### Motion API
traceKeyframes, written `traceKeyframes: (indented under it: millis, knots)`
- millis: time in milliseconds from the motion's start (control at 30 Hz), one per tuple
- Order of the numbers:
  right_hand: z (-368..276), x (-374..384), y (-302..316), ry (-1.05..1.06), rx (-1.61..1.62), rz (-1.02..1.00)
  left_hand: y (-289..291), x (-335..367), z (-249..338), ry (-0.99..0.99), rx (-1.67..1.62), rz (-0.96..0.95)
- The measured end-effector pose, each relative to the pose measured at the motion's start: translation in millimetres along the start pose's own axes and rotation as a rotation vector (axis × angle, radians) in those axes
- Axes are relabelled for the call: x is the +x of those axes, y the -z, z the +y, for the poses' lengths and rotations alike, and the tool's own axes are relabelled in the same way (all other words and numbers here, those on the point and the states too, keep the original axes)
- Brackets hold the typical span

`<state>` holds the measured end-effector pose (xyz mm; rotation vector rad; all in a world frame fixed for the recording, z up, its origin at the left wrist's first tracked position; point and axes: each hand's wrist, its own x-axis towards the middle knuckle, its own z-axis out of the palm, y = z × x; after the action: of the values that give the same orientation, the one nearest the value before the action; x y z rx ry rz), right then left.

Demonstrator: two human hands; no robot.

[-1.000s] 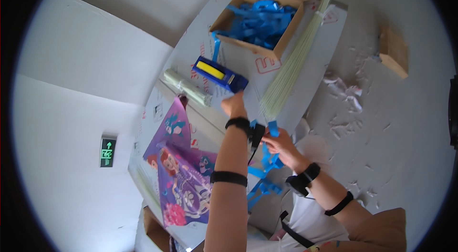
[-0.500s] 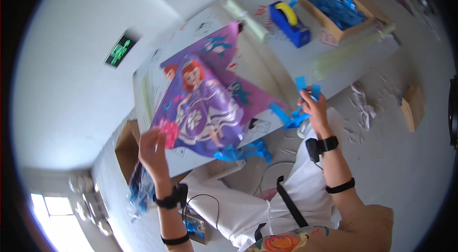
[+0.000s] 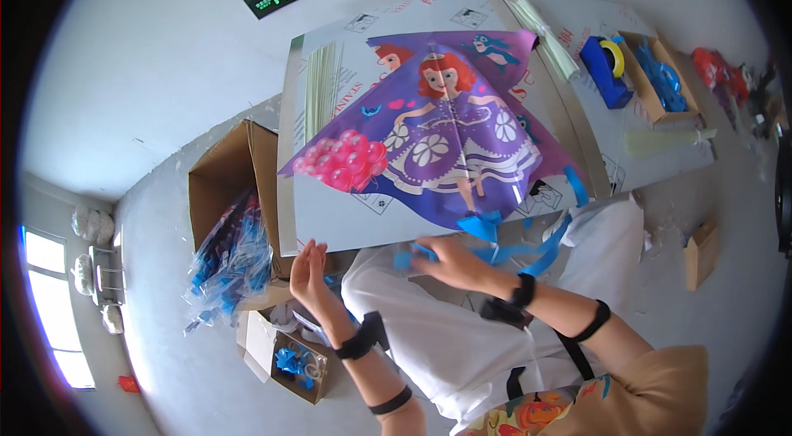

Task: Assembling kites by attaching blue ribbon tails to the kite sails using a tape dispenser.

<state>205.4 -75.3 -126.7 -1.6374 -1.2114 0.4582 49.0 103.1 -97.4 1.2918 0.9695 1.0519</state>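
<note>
Right hand (image 3: 454, 264) is just off the near edge of the worktop (image 3: 346, 221), fingers closed on a blue strip (image 3: 404, 259) (pretty blurred there, so don't ask me about the exact grip); left hand (image 3: 310, 275) is up by the near left corner, thumb and fingertips bunched together, and I can't tell if anything thin is caught between them.

Main item is the purple printed sheet (image 3: 437, 131), roughly triangular, with a red-haired cartoon figure on it; it lies flat across the left half of the worktop, one tip out at the left edge and the lower hem down by the near edge; blue ribbon (image 3: 480, 227) hangs off that near edge beside the hem.

Rest of the stuff: pale sticks (image 3: 320, 94) along the left edge; a tied bundle (image 3: 549, 40) at the far edge, right of the sheet; then a blue tape dispenser (image 3: 606, 77) with a yellow roll, and right beside it a small cardboard box (image 3: 678, 117) of blue ribbon near the right edge; off the left edge there's a big open carton (image 3: 264, 168) with plastic-wrapped packs (image 3: 235, 259) spilling out.
</note>
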Motion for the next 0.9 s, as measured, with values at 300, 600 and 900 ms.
traceKeyframes:
  millis: [300,600,900]
  knots:
    - [71.7,23.4,-22.6,-0.243,-0.849,-0.173,-69.5,89.3,-54.0,-0.119,-0.123,0.155]
    - [113.9,-45.3,91.5,-0.607,-0.980,0.092,-57.0,98.2,-103.7,-0.070,-0.002,0.064]
    - [163.4,-54.4,188.6,-0.576,-0.866,0.334,-106.8,58.2,-109.1,0.386,-0.199,-1.020]
